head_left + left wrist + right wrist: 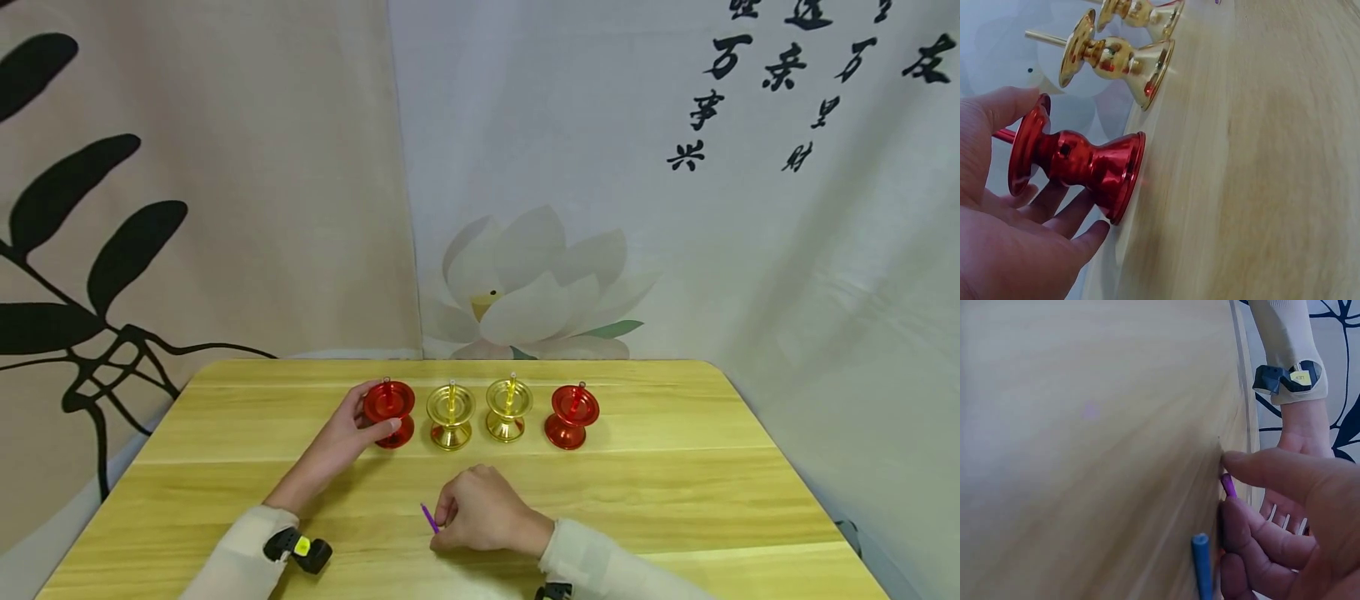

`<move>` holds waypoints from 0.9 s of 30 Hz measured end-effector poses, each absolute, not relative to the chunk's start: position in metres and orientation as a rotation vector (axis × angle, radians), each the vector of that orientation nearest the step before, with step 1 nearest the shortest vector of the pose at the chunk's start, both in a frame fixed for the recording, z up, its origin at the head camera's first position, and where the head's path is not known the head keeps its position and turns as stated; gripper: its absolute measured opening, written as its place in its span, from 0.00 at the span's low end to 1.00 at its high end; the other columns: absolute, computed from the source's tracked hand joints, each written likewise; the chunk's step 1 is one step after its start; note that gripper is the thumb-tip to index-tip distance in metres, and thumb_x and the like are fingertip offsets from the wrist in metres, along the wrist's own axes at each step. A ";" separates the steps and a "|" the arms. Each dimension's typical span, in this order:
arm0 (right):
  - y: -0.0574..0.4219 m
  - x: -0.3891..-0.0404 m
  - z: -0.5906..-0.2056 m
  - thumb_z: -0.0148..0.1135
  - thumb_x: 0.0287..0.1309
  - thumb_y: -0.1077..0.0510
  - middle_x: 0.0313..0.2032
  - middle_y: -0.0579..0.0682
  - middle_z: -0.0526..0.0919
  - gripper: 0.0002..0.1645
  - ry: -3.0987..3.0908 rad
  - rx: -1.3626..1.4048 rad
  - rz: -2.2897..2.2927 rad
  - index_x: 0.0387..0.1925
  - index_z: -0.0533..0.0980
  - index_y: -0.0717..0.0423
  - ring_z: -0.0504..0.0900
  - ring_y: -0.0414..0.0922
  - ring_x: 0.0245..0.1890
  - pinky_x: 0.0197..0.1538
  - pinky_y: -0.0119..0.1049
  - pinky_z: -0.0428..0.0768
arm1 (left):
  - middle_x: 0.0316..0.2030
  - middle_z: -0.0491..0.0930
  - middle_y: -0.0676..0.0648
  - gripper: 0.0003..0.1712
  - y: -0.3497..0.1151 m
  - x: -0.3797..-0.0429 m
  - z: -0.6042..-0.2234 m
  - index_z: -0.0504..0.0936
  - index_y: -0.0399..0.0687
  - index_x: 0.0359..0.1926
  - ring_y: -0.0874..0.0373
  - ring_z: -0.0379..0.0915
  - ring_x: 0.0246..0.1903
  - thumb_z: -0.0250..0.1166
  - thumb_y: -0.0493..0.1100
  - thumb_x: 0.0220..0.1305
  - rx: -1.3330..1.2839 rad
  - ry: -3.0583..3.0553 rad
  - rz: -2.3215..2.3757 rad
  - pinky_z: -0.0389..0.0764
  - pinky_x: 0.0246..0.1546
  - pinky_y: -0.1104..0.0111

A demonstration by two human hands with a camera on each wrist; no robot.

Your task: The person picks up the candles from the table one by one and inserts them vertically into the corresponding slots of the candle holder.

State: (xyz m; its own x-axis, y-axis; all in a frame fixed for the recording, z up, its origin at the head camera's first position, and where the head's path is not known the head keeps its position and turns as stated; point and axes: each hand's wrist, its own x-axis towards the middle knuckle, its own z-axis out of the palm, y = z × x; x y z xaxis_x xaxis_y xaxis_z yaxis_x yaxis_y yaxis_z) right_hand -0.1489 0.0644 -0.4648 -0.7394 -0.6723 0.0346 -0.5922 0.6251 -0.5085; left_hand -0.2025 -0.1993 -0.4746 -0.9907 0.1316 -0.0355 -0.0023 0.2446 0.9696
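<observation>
At the left end of a row of candle holders, my left hand (356,429) grips a red candle holder (403,432). In the left wrist view its thumb lies on the dish rim and its fingers go behind the stem; the holder stands upright. My right hand (491,510), low over the table nearer to me, pinches a thin purple stick (428,516) between thumb and forefinger. One end of the stick sticks out to the left. In the right wrist view a blue stick (1202,565) shows beside the curled fingers; the head view hides it behind the hand.
Two gold candle holders, one left (450,435) and one right (506,427), stand in the row's middle. Another red candle holder (566,433) ends it on the right. All have upright spikes. The wooden table (675,500) meets a printed curtain (300,208) behind.
</observation>
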 end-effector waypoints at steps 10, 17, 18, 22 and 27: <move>0.055 -0.150 -0.462 0.87 0.46 0.58 0.17 0.24 0.78 0.11 2.645 -1.005 -0.783 0.22 0.89 0.42 0.72 0.20 0.19 0.28 0.19 0.73 | 0.76 0.69 0.26 0.50 -0.200 -0.202 -0.475 0.50 0.35 0.86 0.32 0.70 0.73 0.71 0.40 0.77 0.125 2.386 1.873 0.75 0.71 0.44; 0.050 -0.152 -0.462 0.88 0.44 0.59 0.16 0.23 0.77 0.12 2.636 -1.008 -0.771 0.22 0.88 0.41 0.71 0.21 0.19 0.26 0.19 0.73 | 0.75 0.70 0.27 0.50 -0.201 -0.200 -0.475 0.51 0.38 0.86 0.33 0.71 0.72 0.71 0.38 0.77 0.134 2.382 1.892 0.77 0.69 0.49; 0.049 -0.152 -0.461 0.88 0.44 0.59 0.17 0.23 0.77 0.12 2.627 -0.996 -0.788 0.23 0.88 0.42 0.72 0.21 0.19 0.26 0.19 0.74 | 0.75 0.70 0.26 0.49 -0.201 -0.200 -0.475 0.51 0.38 0.86 0.33 0.71 0.72 0.71 0.38 0.77 0.140 2.383 1.894 0.77 0.68 0.50; 0.048 -0.156 -0.459 0.86 0.46 0.62 0.17 0.25 0.78 0.11 2.621 -0.984 -0.864 0.24 0.89 0.44 0.72 0.20 0.18 0.25 0.20 0.75 | 0.74 0.72 0.27 0.48 -0.201 -0.199 -0.476 0.53 0.39 0.86 0.33 0.72 0.71 0.71 0.38 0.76 0.153 2.379 1.900 0.78 0.66 0.55; 0.045 -0.163 -0.452 0.81 0.47 0.64 0.17 0.26 0.79 0.10 2.594 -0.994 -1.009 0.24 0.87 0.47 0.73 0.22 0.18 0.25 0.21 0.75 | 0.72 0.74 0.28 0.46 -0.202 -0.199 -0.477 0.56 0.41 0.85 0.35 0.74 0.69 0.71 0.38 0.76 0.159 2.378 1.905 0.80 0.64 0.59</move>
State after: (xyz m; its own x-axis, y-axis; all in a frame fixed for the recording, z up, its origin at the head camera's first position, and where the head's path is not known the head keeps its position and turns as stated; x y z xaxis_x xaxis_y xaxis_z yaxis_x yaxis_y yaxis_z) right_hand -0.1630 0.0446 -0.4518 -0.7583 -0.6487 0.0648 -0.5220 0.5447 -0.6564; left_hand -0.1985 -0.2022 -0.4772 -0.9905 0.1376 -0.0055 0.0247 0.2166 0.9760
